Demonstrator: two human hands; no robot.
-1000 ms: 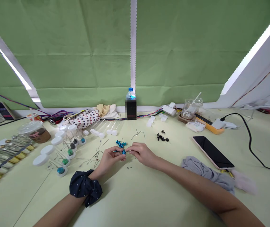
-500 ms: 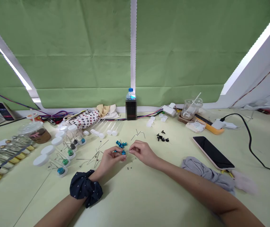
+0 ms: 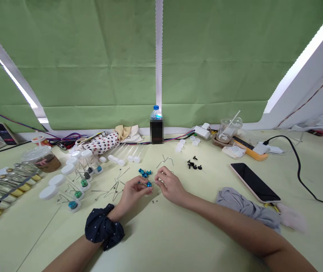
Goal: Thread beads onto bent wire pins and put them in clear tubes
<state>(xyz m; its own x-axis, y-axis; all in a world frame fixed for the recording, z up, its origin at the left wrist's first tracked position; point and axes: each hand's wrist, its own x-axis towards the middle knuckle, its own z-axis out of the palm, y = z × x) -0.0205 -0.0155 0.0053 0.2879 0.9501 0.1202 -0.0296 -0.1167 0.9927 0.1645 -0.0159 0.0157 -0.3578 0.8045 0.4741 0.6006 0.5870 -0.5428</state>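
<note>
Low over the table, my left hand [image 3: 134, 192] pinches a small shiny blue metal piece [image 3: 149, 184] between thumb and fingers. My right hand [image 3: 172, 186] faces it closely, its thumb and fingertips pressed together beside the blue piece. A thin grey sliver shows at the right fingertips, too small to name. Just beyond the left fingers lie several more blue metal pieces [image 3: 145, 173]. Bent metal wires [image 3: 115, 186] are scattered left of my left hand, and another bent wire [image 3: 165, 161] lies behind my right hand. Tiny dark bits [image 3: 155, 201] rest in front.
Open vials with white caps [image 3: 48, 192] and coloured contents stand left, beside a row of glass bottles [image 3: 8, 189]. Black screw-like pieces [image 3: 194, 164], a phone [image 3: 254, 182] and grey cloth [image 3: 243, 204] lie right. A water bottle [image 3: 156, 113] stands at the back.
My left hand has shifted slightly right and down with the blue piece. My right fingers have bent and lifted a little near it.
</note>
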